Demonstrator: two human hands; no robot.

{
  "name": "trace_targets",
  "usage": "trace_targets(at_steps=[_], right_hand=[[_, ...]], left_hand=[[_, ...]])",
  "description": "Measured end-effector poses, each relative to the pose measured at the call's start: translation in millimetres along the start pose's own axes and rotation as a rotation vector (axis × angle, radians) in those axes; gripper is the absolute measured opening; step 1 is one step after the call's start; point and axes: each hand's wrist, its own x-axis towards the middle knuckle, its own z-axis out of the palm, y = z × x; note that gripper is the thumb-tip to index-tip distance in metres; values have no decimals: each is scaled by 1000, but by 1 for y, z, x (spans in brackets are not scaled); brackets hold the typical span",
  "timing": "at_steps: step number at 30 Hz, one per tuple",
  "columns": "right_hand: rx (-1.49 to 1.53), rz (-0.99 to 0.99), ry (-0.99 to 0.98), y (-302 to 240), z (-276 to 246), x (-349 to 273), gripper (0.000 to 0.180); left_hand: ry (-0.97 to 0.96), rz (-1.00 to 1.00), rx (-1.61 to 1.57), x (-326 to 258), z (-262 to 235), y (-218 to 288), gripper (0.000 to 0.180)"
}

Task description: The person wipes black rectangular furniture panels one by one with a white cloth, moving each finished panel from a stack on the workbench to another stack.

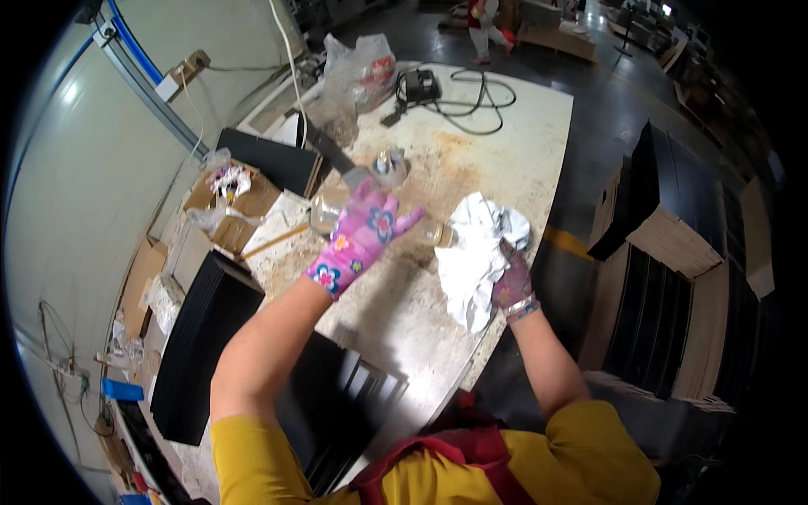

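Gloved hands over stained table (505, 143).
Left hand (362, 231) clasps clear bottle (332, 210); right hand (512, 282) clenched around white rag (475, 252) at its mouth.

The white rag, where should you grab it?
Grab the white rag at its bunched top, coming from the right, probably. The right hand holds it there already, and the loose end hangs down free. The left hand holds a clear bottle lying sideways, its mouth meeting the rag's left side.
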Motion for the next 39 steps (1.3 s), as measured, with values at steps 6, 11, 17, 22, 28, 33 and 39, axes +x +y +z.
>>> trace_targets(at_steps=[6,11,17,22,28,33,39], right_hand=[[-61,55,44,4,-15,3,54],[-66,40,123,9,-29,1,52],[-33,162,135,24,-27,3,64],[-98,78,47,17,-24,9,68],[-207,-10,60,5,-34,7,62],[-135,44,-7,1,-27,-22,55],[-195,6,94,4,-14,-42,53]], left_hand=[[-89,-49,-27,-5,0,-3,62],[-190,-83,-57,-7,-6,5,64],[-230,-112,-154,-4,13,18,64],[-229,-360,-551,7,32,15,86],[107,-896,-1155,-4,87,27,88],[32,-1082,-1375,-13,116,28,99],[-68,-956,-1256,-38,65,19,111]])
